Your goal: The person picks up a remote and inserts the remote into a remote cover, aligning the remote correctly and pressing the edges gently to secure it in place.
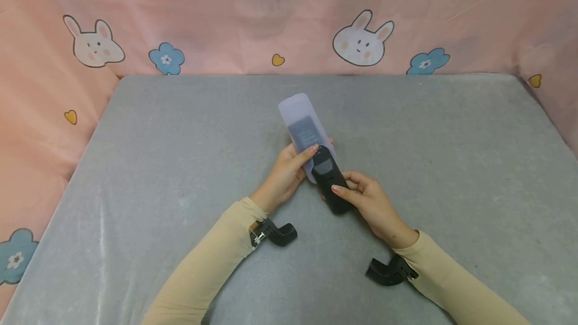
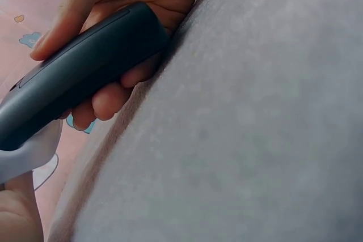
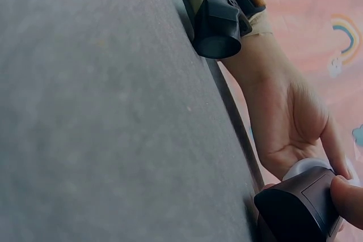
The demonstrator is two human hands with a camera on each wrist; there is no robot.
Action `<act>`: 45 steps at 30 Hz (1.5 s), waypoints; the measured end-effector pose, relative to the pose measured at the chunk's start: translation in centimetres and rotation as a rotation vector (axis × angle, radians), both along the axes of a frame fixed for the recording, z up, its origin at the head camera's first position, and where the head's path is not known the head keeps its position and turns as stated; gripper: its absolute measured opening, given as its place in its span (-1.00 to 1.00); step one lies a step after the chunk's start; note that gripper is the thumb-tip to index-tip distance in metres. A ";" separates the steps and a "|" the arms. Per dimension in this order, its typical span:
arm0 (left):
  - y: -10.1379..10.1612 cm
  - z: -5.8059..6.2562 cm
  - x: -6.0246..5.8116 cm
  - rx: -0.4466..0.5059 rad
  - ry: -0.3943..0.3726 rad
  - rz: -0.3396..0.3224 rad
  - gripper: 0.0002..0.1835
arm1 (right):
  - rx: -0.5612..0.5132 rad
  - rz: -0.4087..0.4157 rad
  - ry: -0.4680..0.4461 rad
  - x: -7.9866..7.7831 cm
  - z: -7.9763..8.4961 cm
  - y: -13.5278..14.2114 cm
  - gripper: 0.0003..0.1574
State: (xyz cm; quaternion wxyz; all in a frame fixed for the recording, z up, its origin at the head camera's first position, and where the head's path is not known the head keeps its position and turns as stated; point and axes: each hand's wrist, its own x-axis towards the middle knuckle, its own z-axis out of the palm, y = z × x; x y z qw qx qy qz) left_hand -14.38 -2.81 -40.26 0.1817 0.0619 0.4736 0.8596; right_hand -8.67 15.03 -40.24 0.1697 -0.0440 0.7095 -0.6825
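left hand [image 1: 286, 168] gripped soft-looking sleeve [image 1: 295, 105] | right hand [image 1: 371, 203] held stiff-looking device [image 1: 332, 179] | seemed best held toward front edge of table [image 1: 171, 164]

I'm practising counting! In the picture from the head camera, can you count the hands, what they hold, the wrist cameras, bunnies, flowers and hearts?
Hands: 2
Black device: 1
See-through case: 1
Wrist cameras: 2
Bunny faces: 2
Blue flowers: 3
Yellow hearts: 3
Total: 14
Not counted: the dark shape in the case; I can't tell what it is.
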 end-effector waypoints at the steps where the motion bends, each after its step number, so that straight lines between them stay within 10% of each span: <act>1: 0.0 0.0 0.0 0.000 0.001 -0.001 -0.58 | 0.000 -0.001 0.000 0.0 0.0 0.0 -0.53; 45: 0.0 0.1 0.1 0.032 -0.014 -0.032 -0.57 | -0.024 -0.005 0.012 0.1 0.0 0.0 -0.54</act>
